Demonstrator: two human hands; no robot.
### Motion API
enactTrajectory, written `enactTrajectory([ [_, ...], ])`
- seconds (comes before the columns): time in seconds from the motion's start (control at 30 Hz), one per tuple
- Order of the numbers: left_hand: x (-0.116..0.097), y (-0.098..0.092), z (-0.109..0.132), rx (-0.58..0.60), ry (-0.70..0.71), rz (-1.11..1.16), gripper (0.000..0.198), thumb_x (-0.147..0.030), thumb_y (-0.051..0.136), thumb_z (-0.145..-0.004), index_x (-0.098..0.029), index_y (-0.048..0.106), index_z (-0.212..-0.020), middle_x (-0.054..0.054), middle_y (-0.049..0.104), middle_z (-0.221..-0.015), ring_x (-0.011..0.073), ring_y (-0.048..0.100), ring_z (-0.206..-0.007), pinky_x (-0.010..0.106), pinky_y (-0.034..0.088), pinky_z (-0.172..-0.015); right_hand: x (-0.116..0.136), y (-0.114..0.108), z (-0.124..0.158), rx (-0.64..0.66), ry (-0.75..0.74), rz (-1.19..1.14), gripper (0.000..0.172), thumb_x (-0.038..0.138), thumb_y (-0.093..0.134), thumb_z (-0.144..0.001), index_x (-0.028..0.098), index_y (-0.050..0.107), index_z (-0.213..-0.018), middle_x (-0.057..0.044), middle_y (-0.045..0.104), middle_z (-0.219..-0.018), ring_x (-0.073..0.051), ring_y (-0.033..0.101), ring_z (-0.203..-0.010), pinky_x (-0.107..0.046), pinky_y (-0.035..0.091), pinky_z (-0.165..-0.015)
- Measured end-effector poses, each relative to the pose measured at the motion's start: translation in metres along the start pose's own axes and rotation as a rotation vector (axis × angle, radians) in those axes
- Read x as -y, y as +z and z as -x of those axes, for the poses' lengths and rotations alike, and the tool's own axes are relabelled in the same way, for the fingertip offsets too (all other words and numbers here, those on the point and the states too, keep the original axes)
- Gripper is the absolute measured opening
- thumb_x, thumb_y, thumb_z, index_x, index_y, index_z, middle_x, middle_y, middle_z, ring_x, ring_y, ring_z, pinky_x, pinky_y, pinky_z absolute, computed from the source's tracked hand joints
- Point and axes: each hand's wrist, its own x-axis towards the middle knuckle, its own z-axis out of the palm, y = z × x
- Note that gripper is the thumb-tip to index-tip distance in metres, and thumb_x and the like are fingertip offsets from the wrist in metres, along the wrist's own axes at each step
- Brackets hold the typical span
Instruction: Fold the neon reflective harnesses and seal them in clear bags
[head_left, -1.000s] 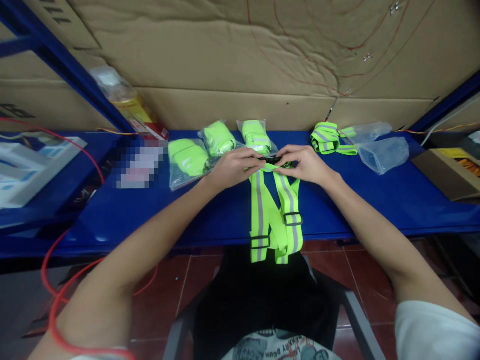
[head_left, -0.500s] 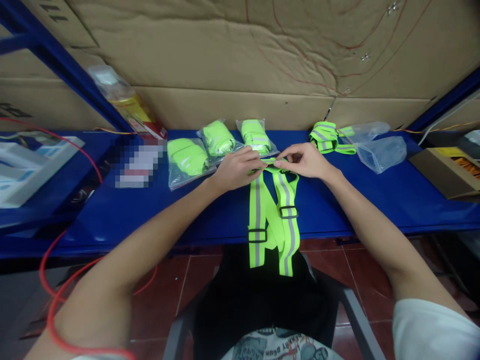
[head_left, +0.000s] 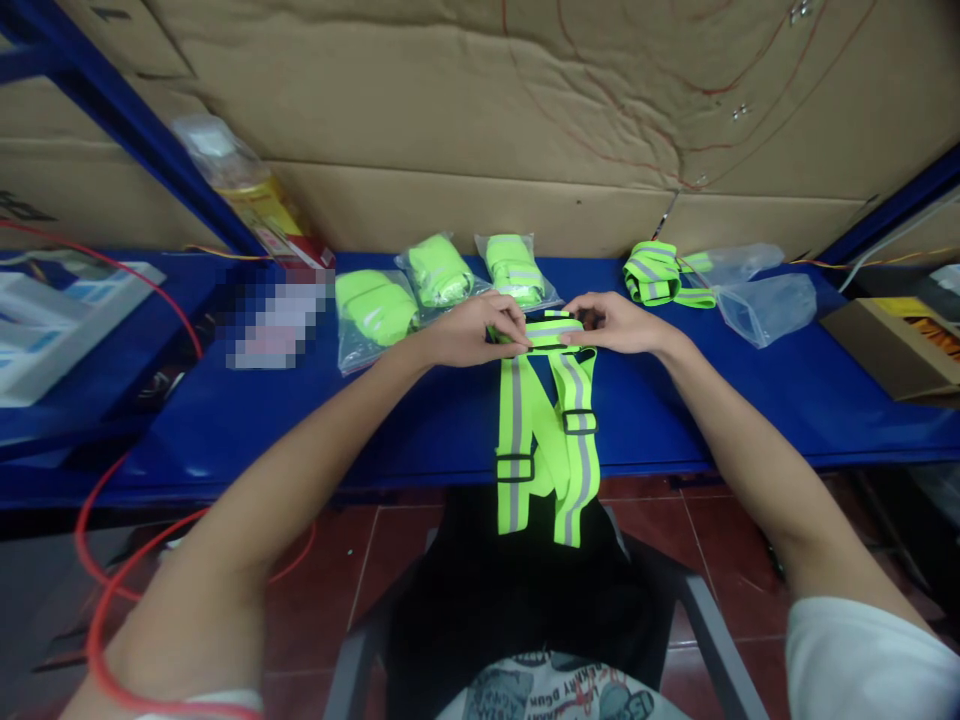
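Note:
Both hands pinch the upper, folded part of a neon-yellow reflective strap harness (head_left: 514,410) with grey stripes and black buckles. My left hand (head_left: 481,328) grips the fold's left end, thumb against fingers. At the right end, my right hand (head_left: 616,322) holds it between thumb and fingers. Two strap lengths hang from the fold over the table's front edge, each with a black slide buckle. Just behind my hands lie three bagged neon-yellow bundles: a left one (head_left: 375,305), a middle one (head_left: 439,272) and a right one (head_left: 514,270).
A loose neon strap bundle (head_left: 651,272) and clear plastic bags (head_left: 765,300) lie at the back right of the blue table (head_left: 420,430). An open cardboard box (head_left: 877,345) stands further right. At the back left is a plastic bottle (head_left: 240,190); a red hose (head_left: 97,620) loops by my left arm.
The fold between my hands has turned, so its broad face with the grey stripe now shows. Both hands stay in nearly the same place. The view has shifted slightly.

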Motion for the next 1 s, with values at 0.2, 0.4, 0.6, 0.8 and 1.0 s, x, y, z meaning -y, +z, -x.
enactTrajectory([
  [0.2,-0.013,0.007,0.002,-0.187,-0.171,-0.157,0.058,-0.028,0.088,-0.078,-0.025,0.072,-0.133,0.008,0.07,-0.134,0.0318,0.062,-0.132,0.053,0.046,-0.119,0.001,-0.001,0.004,0.039,-0.059,-0.135,0.055,0.059,0.092,-0.076,0.024,0.055,-0.096,-0.002,0.07,-0.094,-0.019,0.063,-0.08,-0.03,0.048,-0.065],
  [0.4,-0.002,0.01,0.005,-0.197,-0.227,-0.224,0.05,-0.04,0.085,-0.084,-0.021,0.074,-0.128,0.009,0.077,-0.124,0.0283,0.074,-0.105,0.044,0.059,-0.096,0.001,0.003,0.004,-0.126,-0.224,0.158,0.043,0.048,0.086,-0.084,0.024,0.052,-0.092,0.0,0.063,-0.092,-0.017,0.048,-0.073,-0.03,0.036,-0.065],
  [0.6,0.003,0.001,0.006,-0.16,-0.085,-0.128,0.039,-0.048,0.079,-0.093,-0.029,0.081,-0.127,0.006,0.082,-0.112,0.0223,0.076,-0.095,0.035,0.059,-0.086,0.013,0.01,0.003,-0.139,-0.319,0.293,0.038,0.032,0.08,-0.08,0.025,0.042,-0.084,0.001,0.049,-0.085,-0.018,0.043,-0.077,-0.032,0.035,-0.071],
  [0.8,0.007,0.005,0.007,-0.198,-0.046,-0.192,0.03,-0.032,0.081,-0.09,-0.028,0.085,-0.12,0.007,0.083,-0.107,0.021,0.076,-0.09,0.033,0.059,-0.078,0.013,0.002,0.007,0.001,-0.04,-0.076,0.047,0.067,0.076,-0.089,0.024,0.062,-0.102,0.0,0.055,-0.087,-0.015,0.048,-0.067,-0.029,0.039,-0.058],
  [1.0,0.013,0.0,0.008,-0.115,-0.047,-0.13,0.029,-0.035,0.083,-0.089,-0.027,0.086,-0.116,0.009,0.08,-0.125,0.0253,0.076,-0.112,0.041,0.06,-0.099,0.005,-0.001,0.005,-0.039,0.012,0.232,0.06,0.071,0.085,-0.077,0.02,0.081,-0.109,-0.005,0.067,-0.089,-0.017,0.055,-0.073,-0.033,0.042,-0.068],
])
